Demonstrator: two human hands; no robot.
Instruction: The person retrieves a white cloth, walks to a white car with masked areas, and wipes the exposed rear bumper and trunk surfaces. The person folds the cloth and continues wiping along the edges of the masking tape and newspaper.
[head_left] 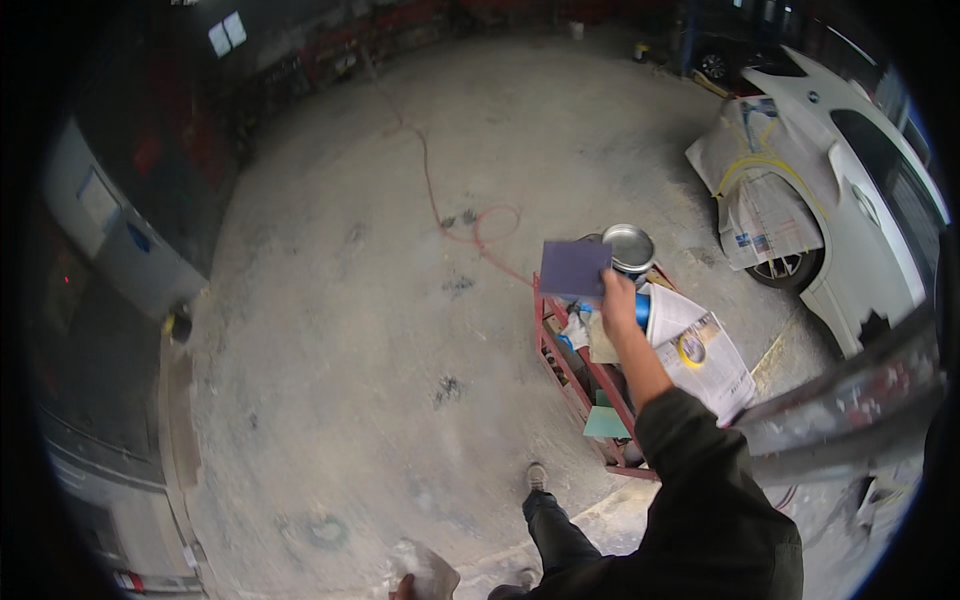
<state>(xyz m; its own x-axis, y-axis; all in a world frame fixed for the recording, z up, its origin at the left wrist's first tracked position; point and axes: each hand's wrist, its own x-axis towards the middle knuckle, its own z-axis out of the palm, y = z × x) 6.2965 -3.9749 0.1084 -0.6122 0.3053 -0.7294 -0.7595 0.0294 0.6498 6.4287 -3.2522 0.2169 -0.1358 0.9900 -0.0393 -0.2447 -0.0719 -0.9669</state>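
My right hand point(620, 300) reaches out over a red cart and grips the right edge of a flat, dark purple sheet point(576, 268) that looks like sandpaper. Behind it on the cart stands a round metal can point(630, 245), partly covered by the sheet. Newspaper point(725, 370) and a roll of yellow tape point(692, 349) lie to the right of my forearm. At the lower edge, only part of my left hand point(404, 588) shows, closed on a pale, whitish piece point(428, 570); blur hides whether it is paper or cloth.
The red cart point(548, 345) holds a blue item point(641, 306) and a green sheet point(606, 422) on its lower part. A white car point(865, 240) with paper-masked bodywork stands at the right. A reddish hose point(428, 170) runs across the concrete floor to the cart. Grey cabinets line the left.
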